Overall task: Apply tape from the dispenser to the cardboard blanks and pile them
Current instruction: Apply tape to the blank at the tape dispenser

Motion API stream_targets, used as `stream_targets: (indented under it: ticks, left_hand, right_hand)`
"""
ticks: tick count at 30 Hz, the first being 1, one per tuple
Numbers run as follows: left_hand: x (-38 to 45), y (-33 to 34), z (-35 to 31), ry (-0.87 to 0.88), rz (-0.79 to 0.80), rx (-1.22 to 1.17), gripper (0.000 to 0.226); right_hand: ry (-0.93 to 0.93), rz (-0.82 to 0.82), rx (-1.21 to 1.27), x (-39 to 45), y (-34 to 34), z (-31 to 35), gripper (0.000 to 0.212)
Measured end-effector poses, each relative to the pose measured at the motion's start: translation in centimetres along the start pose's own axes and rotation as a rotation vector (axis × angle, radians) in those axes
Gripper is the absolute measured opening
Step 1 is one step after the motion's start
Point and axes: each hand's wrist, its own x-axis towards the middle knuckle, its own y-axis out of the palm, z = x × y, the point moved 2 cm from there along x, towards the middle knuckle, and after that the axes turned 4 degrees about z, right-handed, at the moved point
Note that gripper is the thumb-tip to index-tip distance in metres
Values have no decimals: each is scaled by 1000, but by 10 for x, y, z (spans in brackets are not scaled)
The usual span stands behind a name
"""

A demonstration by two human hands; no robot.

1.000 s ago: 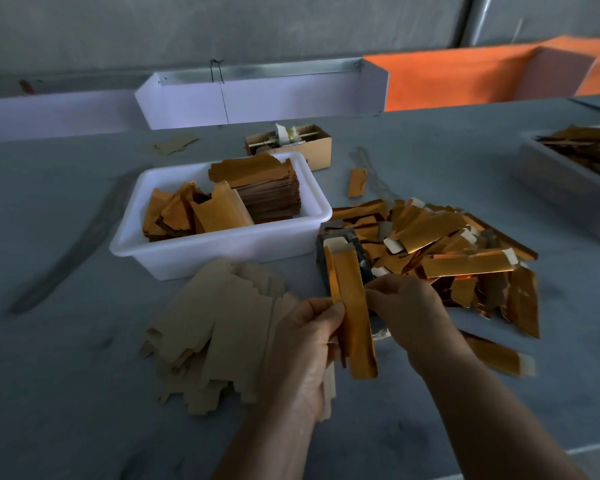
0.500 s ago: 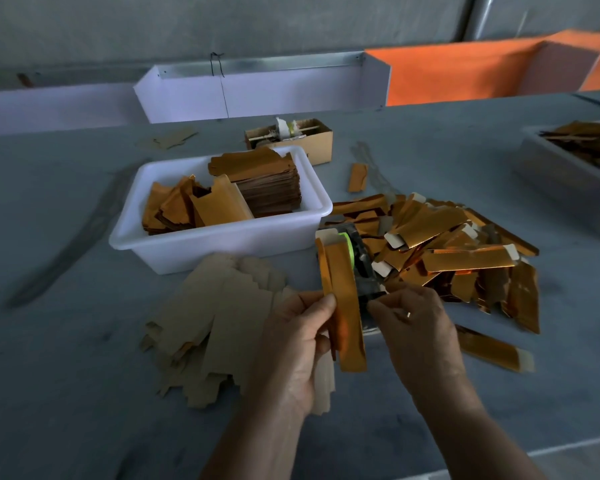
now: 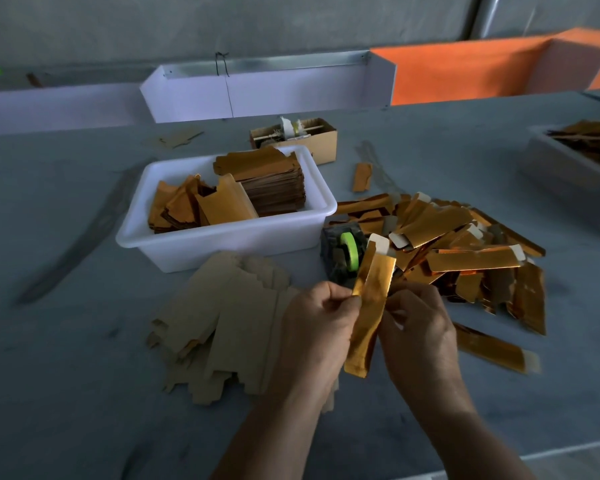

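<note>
Between two hands (image 3: 371,327), one blank (image 3: 371,306) (gold).

open table (image 3: 66,393) lies near left; white bin (image 3: 222,244), tape dispenser (image 3: 343,254) and gold pile (image 3: 465,258) crowd ahead.

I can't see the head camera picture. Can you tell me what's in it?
Two hands, left hand and right hand, hold a folded gold blank above a grey table. Behind it are a tape dispenser and a pile of gold blanks.

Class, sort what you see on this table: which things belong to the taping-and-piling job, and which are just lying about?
Job:
folded gold cardboard blank, held by left hand and right hand
dark tape dispenser with green roll
heap of gold blanks
flat brown blanks

Lying about:
small brown cardboard box
white wall trough
</note>
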Motion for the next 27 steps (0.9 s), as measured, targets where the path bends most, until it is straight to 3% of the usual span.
stream_targets:
  ticks: [8, 12, 15, 17, 20, 27]
  left_hand:
    - [-2, 1, -7, 18, 25, 160, 8]
    - [-4, -5, -8, -48, 68, 75, 10]
    - [-10, -8, -5, -90, 66, -35, 9]
    - [-15, -8, -3, -139, 81, -146, 6]
    - [-21, -8, -7, -180, 132, -317, 0]
    - [-28, -10, -12, -154, 156, -319, 3]
  right_hand:
    - [-105, 54, -251, 4, -11, 10, 10]
    - [-26, 41, -73, -4, -28, 0, 6]
    - [140, 157, 302, -12, -43, -5, 7]
    - [127, 230, 407, -16, -51, 0, 13]
    - [31, 344, 435, -18, -57, 15, 23]
    - [-100, 409, 321, -17, -60, 34, 28]
